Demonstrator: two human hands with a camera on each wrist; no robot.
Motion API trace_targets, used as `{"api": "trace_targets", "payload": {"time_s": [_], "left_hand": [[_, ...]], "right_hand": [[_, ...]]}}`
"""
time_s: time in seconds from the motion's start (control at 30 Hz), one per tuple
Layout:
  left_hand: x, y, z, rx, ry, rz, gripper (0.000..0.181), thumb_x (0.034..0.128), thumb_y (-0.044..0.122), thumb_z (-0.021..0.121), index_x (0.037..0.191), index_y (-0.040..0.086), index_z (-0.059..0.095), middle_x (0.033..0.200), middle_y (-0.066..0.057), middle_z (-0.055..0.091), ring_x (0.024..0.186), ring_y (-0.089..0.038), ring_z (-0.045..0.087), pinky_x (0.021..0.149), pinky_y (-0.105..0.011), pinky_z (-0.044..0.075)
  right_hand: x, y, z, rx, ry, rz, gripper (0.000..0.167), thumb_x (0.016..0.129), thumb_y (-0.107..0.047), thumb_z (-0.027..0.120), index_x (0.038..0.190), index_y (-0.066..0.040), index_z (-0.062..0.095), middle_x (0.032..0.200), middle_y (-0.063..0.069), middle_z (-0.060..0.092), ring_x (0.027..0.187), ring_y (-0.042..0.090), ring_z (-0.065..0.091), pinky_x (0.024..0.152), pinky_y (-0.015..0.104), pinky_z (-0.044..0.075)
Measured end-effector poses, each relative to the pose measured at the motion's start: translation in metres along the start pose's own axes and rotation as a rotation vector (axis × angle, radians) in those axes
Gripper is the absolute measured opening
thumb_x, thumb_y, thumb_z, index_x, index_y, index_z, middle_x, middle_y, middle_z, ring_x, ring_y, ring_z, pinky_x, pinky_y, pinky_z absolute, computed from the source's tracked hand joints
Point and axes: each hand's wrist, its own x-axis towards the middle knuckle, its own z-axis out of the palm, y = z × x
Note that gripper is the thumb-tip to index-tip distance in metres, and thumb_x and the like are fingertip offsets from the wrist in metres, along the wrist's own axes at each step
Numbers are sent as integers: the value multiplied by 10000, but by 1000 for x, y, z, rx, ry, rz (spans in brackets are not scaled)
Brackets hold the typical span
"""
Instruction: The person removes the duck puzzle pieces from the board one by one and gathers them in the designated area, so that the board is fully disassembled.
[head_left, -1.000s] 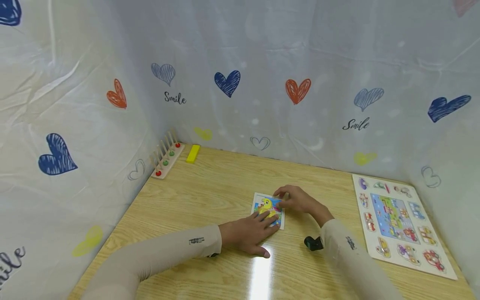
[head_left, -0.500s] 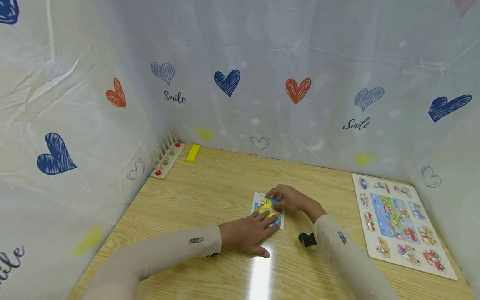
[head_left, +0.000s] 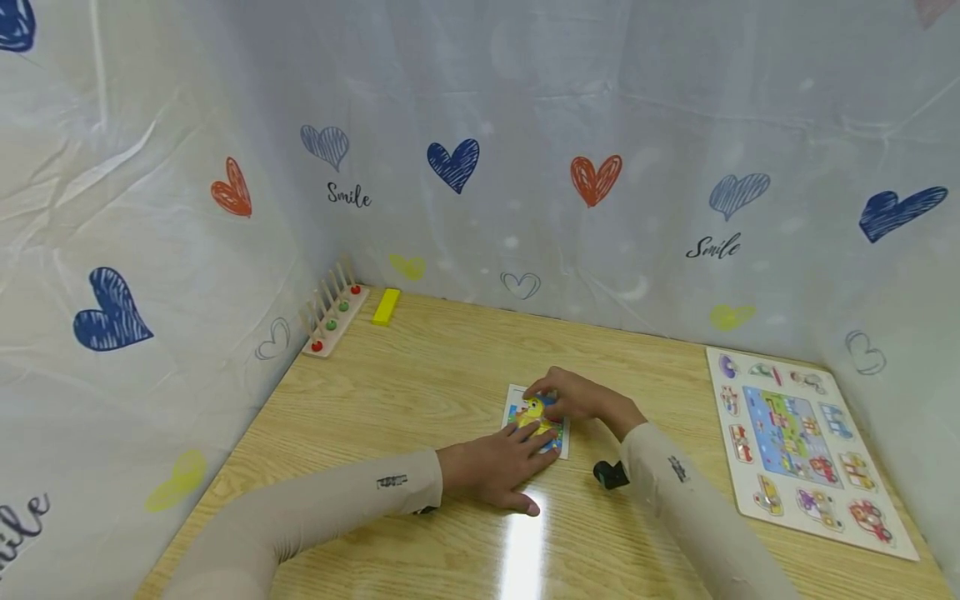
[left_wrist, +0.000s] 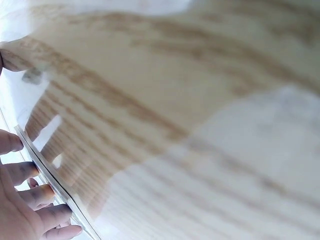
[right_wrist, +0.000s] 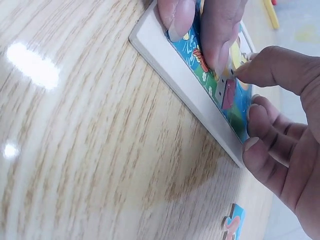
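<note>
A small white-bordered jigsaw puzzle (head_left: 532, 403) with a yellow cartoon animal on blue lies mid-table, partly hidden by both hands. My left hand (head_left: 498, 468) rests on its near part, fingers spread and thumb apart on the table side. From the far right, my right hand (head_left: 576, 395) reaches over the puzzle with bent fingers. In the right wrist view, its thumb and fingertips touch the picture and its edge, spaced apart, with no piece seen pinched between them. A loose blue-and-pink puzzle piece (right_wrist: 233, 222) lies on the table beside the puzzle, hidden from the head view.
A large peg puzzle board (head_left: 825, 527) with vehicle pictures lies at the right. At the far left stands a wooden peg rack (head_left: 335, 333) with red and green beads, beside a yellow block (head_left: 386, 307). Printed cloth encloses the table (head_left: 420, 367).
My right hand has moved left over the puzzle's far part, its forearm shifting along. My left hand and the puzzle have stayed in place.
</note>
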Motion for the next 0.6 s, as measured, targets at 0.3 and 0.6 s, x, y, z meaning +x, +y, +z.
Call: {"api": "trace_targets", "payload": {"time_s": [0.3, 0.6], "left_hand": [[0, 0, 1, -1, 4, -1, 892, 967, 748, 252, 1629, 159, 146, 1693, -108, 111, 1548, -373, 138, 1191, -529, 290], [1, 0, 1, -3, -3, -12, 899, 957, 762, 248, 1630, 175, 143, 1696, -94, 107, 1553, -356, 134, 1189, -524, 297]], "right_hand": [[2, -2, 1, -2, 16, 16, 414, 857, -42, 695, 1253, -160, 701, 1140, 87, 543, 1029, 214, 515, 897, 421, 479], [2, -5, 1, 26, 17, 34, 404, 848, -13, 691, 1226, -153, 679, 1134, 92, 535, 972, 217, 500, 852, 376, 451]]}}
